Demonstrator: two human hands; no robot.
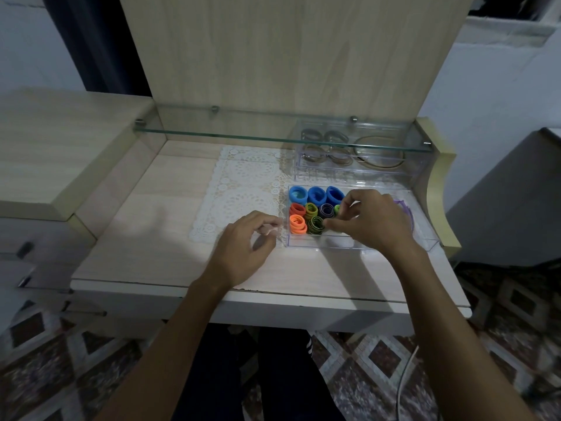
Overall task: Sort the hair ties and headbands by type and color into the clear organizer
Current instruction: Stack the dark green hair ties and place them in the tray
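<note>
Reaching over the clear organizer tray (306, 244), the right hand (368, 221) has its fingers curled in above the tray's middle; whether they pinch a tie I cannot tell. No writing or brand can be read anywhere. Inside the tray, fabric hair ties stand packed in rows: three bright blue bundles (316, 195) along the far edge, red ones (297, 209) and orange ones (297, 224) at the tray's left, yellow-green ones (311, 209) and dark striped ones (315, 225) beside them. A thin purple headband (405, 208) lies at the tray's right end. Left of the tray, the left hand (243, 244) rests loosely curled and holding nothing on the pale wood-grain surface (145, 238), at the edge of a white lace doily (243, 183). Behind the tray, under a glass shelf (212, 133), a second clear box (409, 168) holds beige bands.
</note>
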